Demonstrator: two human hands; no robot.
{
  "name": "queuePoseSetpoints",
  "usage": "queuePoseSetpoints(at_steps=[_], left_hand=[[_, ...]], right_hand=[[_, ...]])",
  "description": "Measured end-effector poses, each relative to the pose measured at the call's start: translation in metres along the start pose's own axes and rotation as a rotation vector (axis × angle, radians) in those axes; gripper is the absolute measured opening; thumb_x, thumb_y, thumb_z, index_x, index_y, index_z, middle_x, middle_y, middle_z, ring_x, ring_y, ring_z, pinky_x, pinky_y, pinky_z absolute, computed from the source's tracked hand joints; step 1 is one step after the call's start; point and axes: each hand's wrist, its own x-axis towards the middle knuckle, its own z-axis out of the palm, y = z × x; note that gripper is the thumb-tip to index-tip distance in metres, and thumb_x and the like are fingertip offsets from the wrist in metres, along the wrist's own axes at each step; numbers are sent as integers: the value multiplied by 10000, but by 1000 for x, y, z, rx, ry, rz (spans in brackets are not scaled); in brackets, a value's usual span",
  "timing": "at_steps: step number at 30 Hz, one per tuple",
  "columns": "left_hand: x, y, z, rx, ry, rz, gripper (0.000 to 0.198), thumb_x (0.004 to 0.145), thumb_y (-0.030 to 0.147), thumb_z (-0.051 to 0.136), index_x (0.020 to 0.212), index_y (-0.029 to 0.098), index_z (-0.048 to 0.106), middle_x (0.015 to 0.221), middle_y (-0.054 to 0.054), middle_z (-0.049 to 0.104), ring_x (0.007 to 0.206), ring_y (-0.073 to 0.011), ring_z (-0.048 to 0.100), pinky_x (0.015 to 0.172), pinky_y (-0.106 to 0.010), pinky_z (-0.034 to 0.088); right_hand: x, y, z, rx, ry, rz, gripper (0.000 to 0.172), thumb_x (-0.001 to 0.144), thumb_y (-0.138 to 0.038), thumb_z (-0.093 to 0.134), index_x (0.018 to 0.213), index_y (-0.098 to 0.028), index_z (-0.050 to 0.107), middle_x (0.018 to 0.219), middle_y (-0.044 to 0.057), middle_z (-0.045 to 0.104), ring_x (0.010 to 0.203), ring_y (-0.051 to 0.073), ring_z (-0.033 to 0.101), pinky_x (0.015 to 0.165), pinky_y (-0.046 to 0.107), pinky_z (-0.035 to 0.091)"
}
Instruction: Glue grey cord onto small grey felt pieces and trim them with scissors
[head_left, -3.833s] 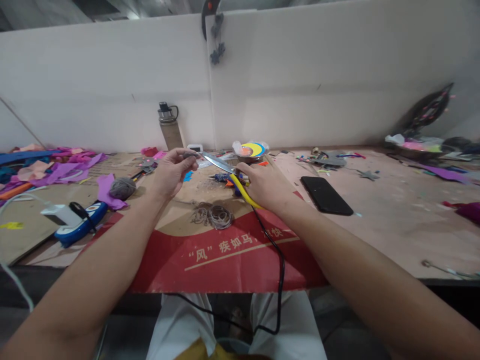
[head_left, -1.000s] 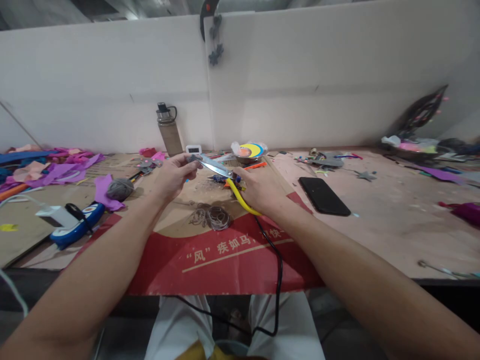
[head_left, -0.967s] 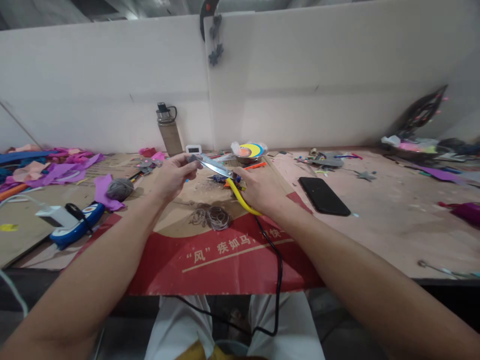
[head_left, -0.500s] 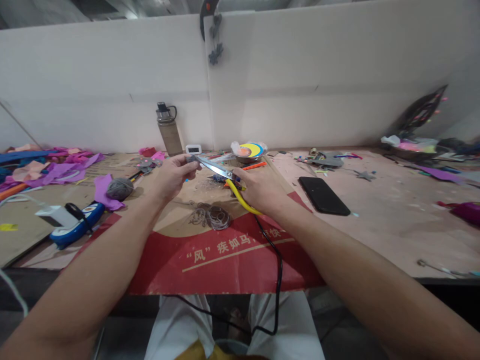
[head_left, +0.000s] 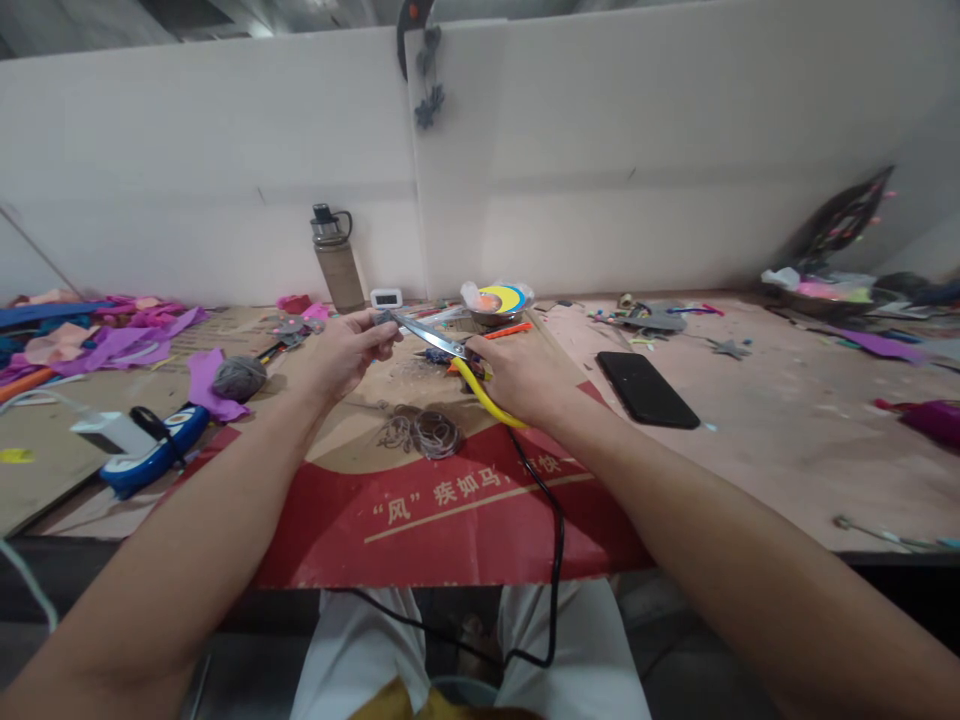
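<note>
My right hand (head_left: 525, 378) is closed round the yellow handles of a pair of scissors (head_left: 435, 340), whose steel blades point up and left. My left hand (head_left: 346, 350) pinches a small grey piece (head_left: 384, 318) at the blade tips. Both hands hover above a brown and red cardboard sheet (head_left: 450, 510) with white printed characters. A tangle of thin grey rings (head_left: 420, 432) lies on the cardboard just below the hands.
A black phone (head_left: 646, 389) lies right of my right hand. A black cable (head_left: 556, 540) runs off the front edge. A flask (head_left: 331, 258), a small timer (head_left: 387, 297) and a bowl (head_left: 496, 300) stand at the back. Purple scraps (head_left: 112, 340), a grey yarn ball (head_left: 238, 378) and a blue device (head_left: 154, 452) lie left.
Hardly anything differs: both hands stay in place with the scissors at the grey piece, and the blades shift only slightly.
</note>
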Motion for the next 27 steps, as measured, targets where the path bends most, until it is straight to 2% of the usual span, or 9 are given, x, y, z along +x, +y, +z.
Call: queuePoseSetpoints(at_steps=[5,10,14,20,27], left_hand=[[2,-1,-3,-41,2,-24,240,660,285,803,796,115,700,713,-33,637,537,-59,500,517,-199,397],[2,1,-4,-31,30,10,240,647,281,812,778,137,671,728,-35,662,530,-67,522,495,-199,393],[1,3,-2,-27,44,14,243,644,273,807,796,148,666,744,-40,680,529,-71,524,499,-206,397],[1,4,-3,-8,35,20,183,664,269,784,737,139,678,708,-36,659,502,-57,477,476,-206,356],[1,3,-4,8,9,34,156,688,257,766,767,141,699,718,-40,654,513,-60,465,468,-210,335]], right_hand=[[0,2,4,62,-3,22,276,891,-340,488,1062,-202,656,755,83,661,621,162,477,581,294,203],[3,7,11,231,41,80,285,834,-268,550,1082,-174,655,763,83,672,598,152,487,555,272,232],[3,7,12,325,57,47,321,841,-281,556,1124,-160,646,806,94,688,631,160,527,574,260,288],[0,4,9,196,67,21,318,874,-307,512,1144,-193,637,816,93,692,639,169,519,574,271,247],[-1,7,11,86,30,15,323,899,-368,469,1144,-231,627,780,72,671,626,163,485,588,288,195]])
